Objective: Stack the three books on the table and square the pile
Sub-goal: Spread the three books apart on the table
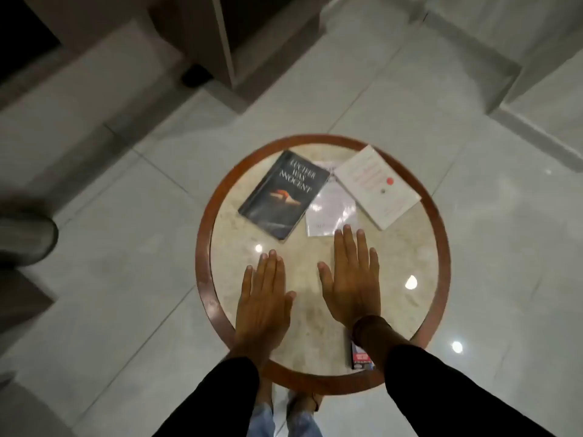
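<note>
Right now both hands are lying flat, palms down, on the round table. The left hand is spreading its fingers out straight and is holding nothing. The right hand is flat and open too, with its fingers close together, and it is reaching a bit farther than the left one. Black sleeves are covering both arms up to the wrists.

The table top is looking like pale, shiny stone with small speckles, and bright spots of light are shining on it. A smooth brown ring is running all around its edge.

Just past the left hand's fingertips, a dark book is lying flat and turned at a slant. Its cover is dark grey with an orange and white picture in the middle. White letters on it are reading "LUCIFER WAS INNOCENT".

Right at the right hand's fingertips, a pale book is lying flat. It is shiny and light is bouncing off it, so its words are too blurry to read. The dark book is covering one corner of it.

Farther out past the right hand, a white book is lying at a slant, reaching the table's far edge. It is showing a small red dot, and its faint writing cannot be read.

Beside the right wrist, a small box with red and blue on it is sitting near the table's edge.
</note>
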